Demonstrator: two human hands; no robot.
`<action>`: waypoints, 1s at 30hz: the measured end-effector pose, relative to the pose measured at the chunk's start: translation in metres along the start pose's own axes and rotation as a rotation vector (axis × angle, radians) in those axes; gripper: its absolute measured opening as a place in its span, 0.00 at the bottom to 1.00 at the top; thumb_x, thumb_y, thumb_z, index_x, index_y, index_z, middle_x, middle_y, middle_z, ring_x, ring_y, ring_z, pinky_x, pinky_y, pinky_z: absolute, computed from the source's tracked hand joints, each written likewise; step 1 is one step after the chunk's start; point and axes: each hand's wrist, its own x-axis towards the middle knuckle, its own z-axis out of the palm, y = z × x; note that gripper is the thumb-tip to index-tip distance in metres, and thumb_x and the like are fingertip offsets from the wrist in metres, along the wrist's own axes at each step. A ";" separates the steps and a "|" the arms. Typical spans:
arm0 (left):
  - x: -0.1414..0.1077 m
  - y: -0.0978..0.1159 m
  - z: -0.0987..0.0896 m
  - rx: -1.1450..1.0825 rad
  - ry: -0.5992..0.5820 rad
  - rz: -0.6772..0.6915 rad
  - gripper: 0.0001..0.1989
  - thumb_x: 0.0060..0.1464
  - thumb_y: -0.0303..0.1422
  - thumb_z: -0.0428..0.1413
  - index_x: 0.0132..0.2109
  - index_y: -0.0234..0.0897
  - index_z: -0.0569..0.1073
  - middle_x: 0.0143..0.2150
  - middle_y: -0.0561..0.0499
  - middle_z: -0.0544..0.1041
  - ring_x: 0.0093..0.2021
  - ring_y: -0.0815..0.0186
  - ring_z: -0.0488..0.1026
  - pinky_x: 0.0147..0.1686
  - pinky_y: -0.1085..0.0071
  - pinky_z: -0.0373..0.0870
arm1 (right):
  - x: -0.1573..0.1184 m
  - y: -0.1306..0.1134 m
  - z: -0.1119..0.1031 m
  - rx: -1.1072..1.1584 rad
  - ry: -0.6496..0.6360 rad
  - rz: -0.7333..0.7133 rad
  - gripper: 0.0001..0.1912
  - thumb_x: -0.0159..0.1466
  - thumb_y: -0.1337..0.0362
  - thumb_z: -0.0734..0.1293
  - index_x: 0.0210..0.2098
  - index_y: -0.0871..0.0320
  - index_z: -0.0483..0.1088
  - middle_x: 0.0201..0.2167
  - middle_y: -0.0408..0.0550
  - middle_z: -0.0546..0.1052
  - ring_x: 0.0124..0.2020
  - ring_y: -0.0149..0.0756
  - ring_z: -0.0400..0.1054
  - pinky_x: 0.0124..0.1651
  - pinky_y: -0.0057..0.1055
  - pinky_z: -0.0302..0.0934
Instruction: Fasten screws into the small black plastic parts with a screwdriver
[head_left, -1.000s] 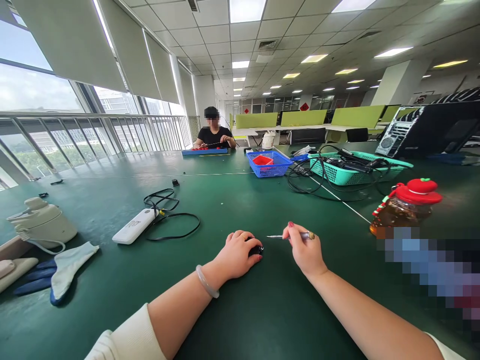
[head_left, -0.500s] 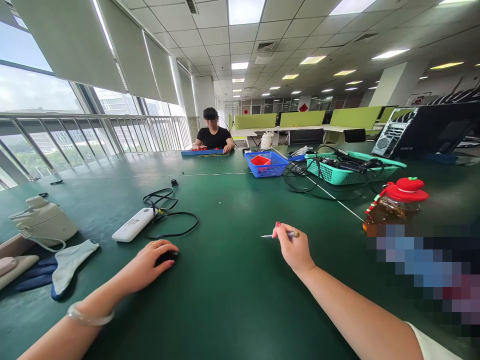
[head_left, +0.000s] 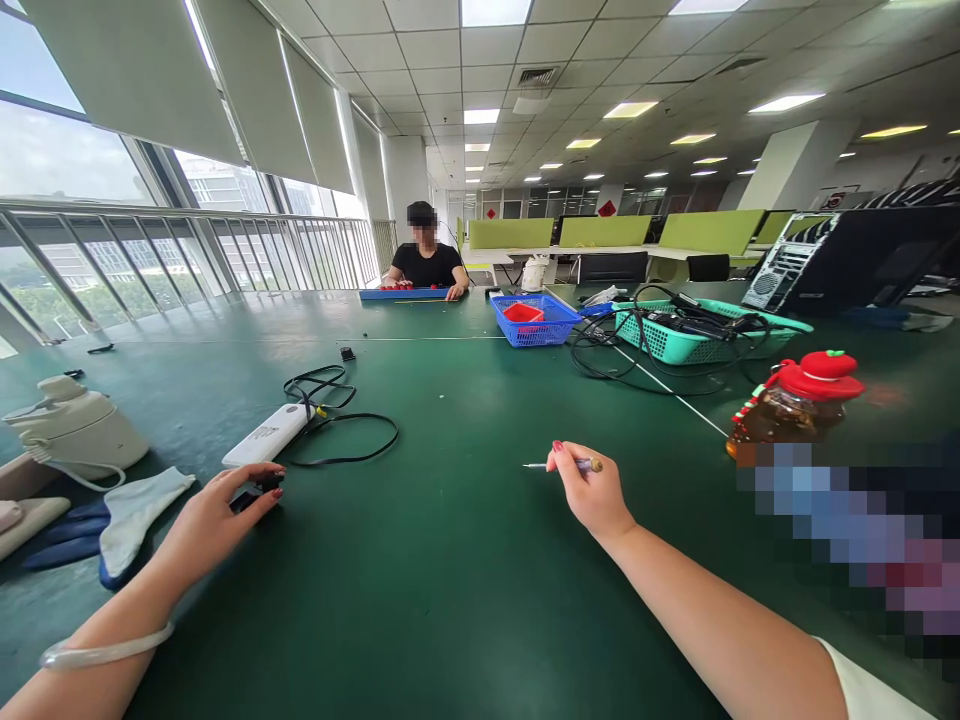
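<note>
As my left hand (head_left: 206, 525) clasped a black object (head_left: 264, 488) near the white device (head_left: 268, 435), my right hand (head_left: 596, 495) pinched a slim tool (head_left: 589, 465)

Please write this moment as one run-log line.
left hand: holding black object | right hand: holding small screwdriver | near left hand: blue-and-white glove, white device

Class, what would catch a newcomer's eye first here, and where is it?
Probably the jar with a bright red lid, on the table at the right. Next, the right hand holding a slim pointed tool near the middle, and the left hand holding a small black object near a white device.
</note>
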 end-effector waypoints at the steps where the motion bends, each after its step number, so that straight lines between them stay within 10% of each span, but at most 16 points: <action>1: -0.002 0.003 -0.001 -0.047 0.005 -0.035 0.23 0.52 0.51 0.53 0.49 0.44 0.72 0.47 0.50 0.79 0.48 0.56 0.74 0.50 0.63 0.71 | 0.000 0.000 0.000 -0.004 -0.009 -0.011 0.24 0.68 0.52 0.56 0.20 0.55 0.67 0.15 0.41 0.66 0.22 0.34 0.65 0.28 0.29 0.57; 10: -0.004 0.016 0.000 -0.343 0.029 -0.134 0.32 0.41 0.59 0.59 0.47 0.42 0.73 0.48 0.49 0.78 0.48 0.58 0.75 0.53 0.63 0.71 | -0.002 -0.007 -0.003 0.010 -0.074 -0.175 0.20 0.68 0.57 0.57 0.22 0.54 0.68 0.20 0.43 0.71 0.25 0.34 0.67 0.33 0.31 0.62; 18: -0.005 0.015 -0.003 -0.094 0.112 -0.153 0.26 0.46 0.53 0.55 0.48 0.44 0.76 0.47 0.53 0.80 0.48 0.58 0.75 0.53 0.63 0.71 | -0.003 -0.018 -0.008 -0.069 -0.077 -0.536 0.07 0.65 0.65 0.63 0.38 0.52 0.74 0.34 0.47 0.78 0.35 0.36 0.72 0.40 0.34 0.66; 30: -0.008 0.007 -0.013 -0.005 0.092 -0.197 0.27 0.57 0.46 0.47 0.59 0.39 0.70 0.48 0.54 0.80 0.44 0.62 0.75 0.44 0.72 0.71 | -0.003 -0.009 -0.002 -0.057 -0.161 -0.467 0.09 0.67 0.65 0.62 0.32 0.53 0.72 0.28 0.44 0.77 0.31 0.35 0.70 0.40 0.34 0.63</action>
